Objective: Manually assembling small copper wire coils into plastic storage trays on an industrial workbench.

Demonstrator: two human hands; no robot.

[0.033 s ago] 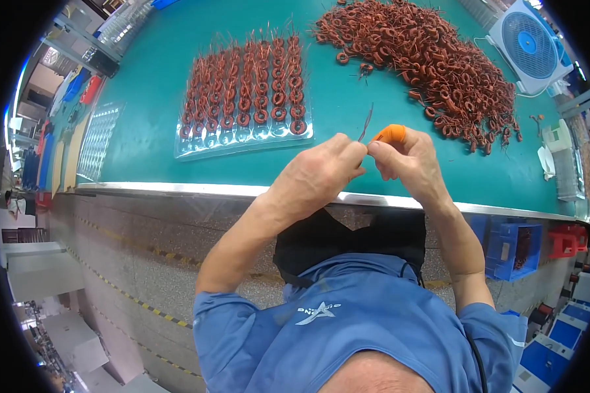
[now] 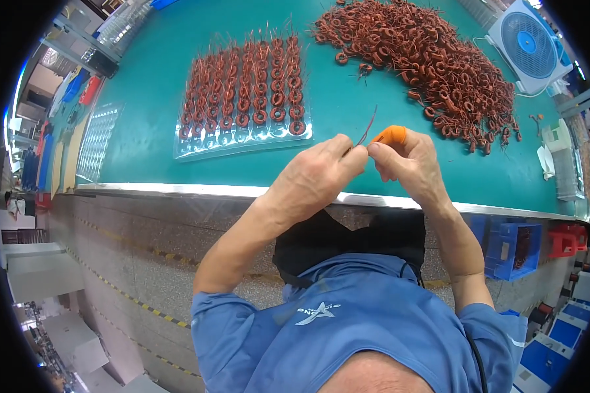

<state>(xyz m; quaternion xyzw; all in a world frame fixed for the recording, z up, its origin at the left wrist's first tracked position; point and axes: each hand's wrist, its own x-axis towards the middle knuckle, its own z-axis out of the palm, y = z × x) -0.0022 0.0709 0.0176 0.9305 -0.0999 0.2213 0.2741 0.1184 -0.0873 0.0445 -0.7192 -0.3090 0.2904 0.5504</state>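
I see a clear tray (image 2: 242,141) of copper coils on the green table (image 2: 347,177). My left hand (image 2: 318,173) and right hand (image 2: 410,160), fingers pinched, share 1 thin wire (image 2: 367,128); possibly a coil hides between them.

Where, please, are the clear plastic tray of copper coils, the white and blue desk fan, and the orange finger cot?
clear plastic tray of copper coils (image 2: 196,150), head view, bare front rim.
white and blue desk fan (image 2: 528,40), head view, blue grille centre.
orange finger cot (image 2: 391,135), head view, its middle.
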